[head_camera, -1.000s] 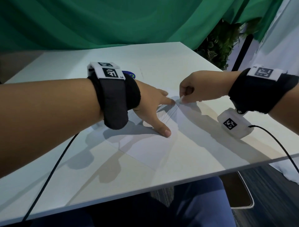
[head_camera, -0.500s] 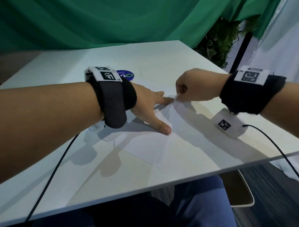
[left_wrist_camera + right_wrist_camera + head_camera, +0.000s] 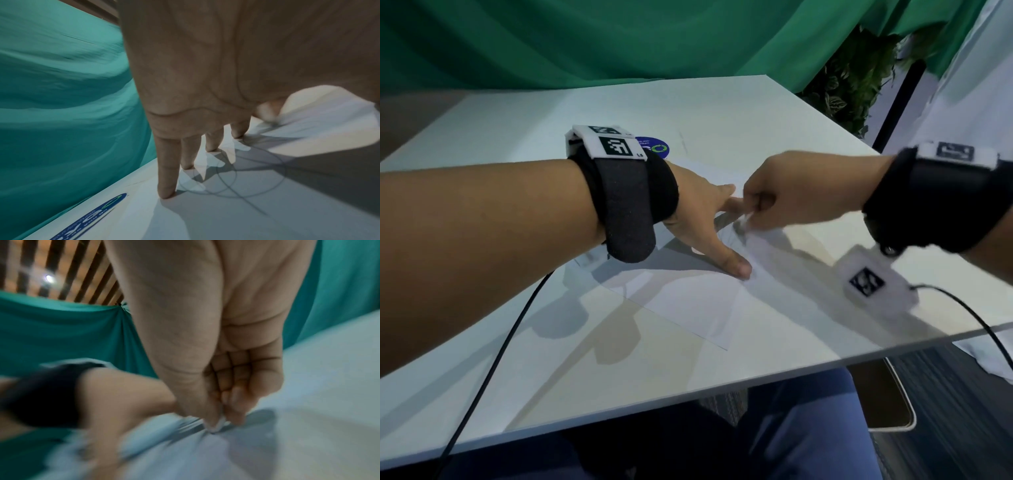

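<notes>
Head view: left hand (image 3: 702,219) pins the sheet (image 3: 688,305), right hand (image 3: 787,192) pinches it

The sheet, thin and pale, lies flat on the white desk (image 3: 722,109), near the middle. The two hands meet over its far part, almost touching. The left hand is spread on it, thumb pointing toward the near edge and fingers straight. In the left wrist view the fingers (image 3: 167,175) stand on their tips on the surface, with thin drawn circles (image 3: 257,170) just beside them.

The right hand is curled into a loose fist, and thumb and forefinger nip a small bit of the sheet just beside the left forefinger. The right wrist view, though blurred, shows the pinch (image 3: 216,425) lifting the sheet slightly, with creases fanning out from it toward the left hand (image 3: 123,402). Whether the nipped part is a corner or an edge I cannot tell.

A round blue sticker (image 3: 655,148) sits on the desk beyond the left wrist. A black cable (image 3: 510,329) runs from under that arm to the near edge. Green cloth (image 3: 619,41) hangs behind the desk.
</notes>
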### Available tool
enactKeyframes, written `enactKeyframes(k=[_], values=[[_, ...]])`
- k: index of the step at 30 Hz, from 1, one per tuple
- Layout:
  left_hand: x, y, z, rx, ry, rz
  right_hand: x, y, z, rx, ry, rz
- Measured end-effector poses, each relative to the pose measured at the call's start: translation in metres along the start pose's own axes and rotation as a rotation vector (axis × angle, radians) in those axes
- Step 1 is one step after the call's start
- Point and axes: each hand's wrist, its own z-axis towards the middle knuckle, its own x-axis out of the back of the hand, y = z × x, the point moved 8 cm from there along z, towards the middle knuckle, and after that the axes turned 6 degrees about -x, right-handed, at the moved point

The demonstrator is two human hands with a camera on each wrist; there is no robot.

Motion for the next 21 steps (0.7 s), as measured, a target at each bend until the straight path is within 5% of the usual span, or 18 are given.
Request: enactKeyframes(k=[3,8,12,17,21], values=[[0.0,-0.001,0.001,0.012,-0.019,0.019,0.009,0.025,0.011,-0.108,0.056,-0.028],[0.0,0.0,0.002,-0.02,-0.002,-0.008,-0.005,-0.006,-0.006,0.035,-0.041,-0.03],[0.0,-0.003,0.003,0.024,-0.021,0.017,0.011,0.035,0.01,-0.129,0.032,-0.046],[-0.001,-0.003,0.003,-0.012,-0.009,-0.008,-0.006,0.005,-0.004,0.004,-0.033,-0.03],[0.0,-0.004,0.004,0.018,-0.02,0.001,0.008,0.033,0.01,-0.125,0.016,-0.014]])
